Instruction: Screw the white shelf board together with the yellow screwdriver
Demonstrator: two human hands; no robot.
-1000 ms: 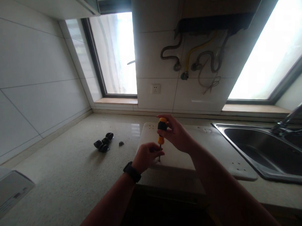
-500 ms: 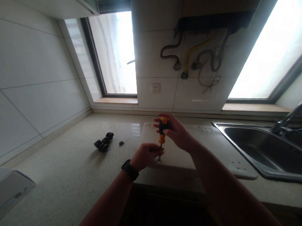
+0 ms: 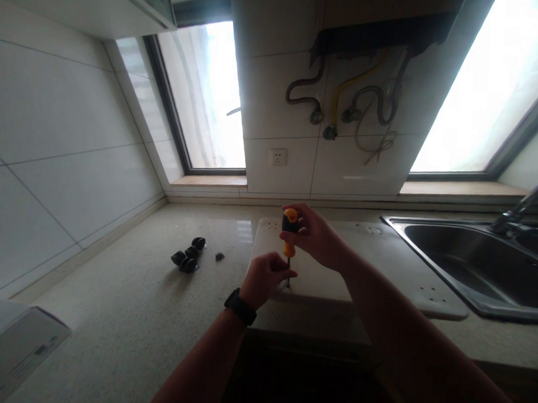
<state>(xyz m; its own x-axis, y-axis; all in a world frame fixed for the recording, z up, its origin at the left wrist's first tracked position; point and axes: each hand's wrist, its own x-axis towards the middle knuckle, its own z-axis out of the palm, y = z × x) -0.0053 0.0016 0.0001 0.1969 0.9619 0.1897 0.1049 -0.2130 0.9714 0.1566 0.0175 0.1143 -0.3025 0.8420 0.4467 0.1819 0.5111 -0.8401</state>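
Note:
My right hand (image 3: 310,230) is wrapped round the yellow-and-black handle of a screwdriver (image 3: 290,223), which stands upright. Its shaft points down at the near left corner of a white panel (image 3: 328,269) lying on the counter. Low on the shaft, the fingers of my left hand (image 3: 265,278) close around it, with a black watch on that wrist. What sits under the tip is too small and dark to make out. Small holes show at the panel's other corners. Left of the panel lie several black caster wheels (image 3: 189,256) and a little pile of dark screws (image 3: 219,256).
A steel sink (image 3: 454,257) with a faucet (image 3: 509,218) is to the right of the panel. A white box (image 3: 22,351) stands at the lower left of the speckled counter (image 3: 125,320). Hoses (image 3: 335,103) and a wall socket (image 3: 278,157) are on the tiled wall behind.
My right hand's fingers have curled more closely round the screwdriver handle, turning their grip. The left hand stays by the shaft. The whole view has shifted slightly.

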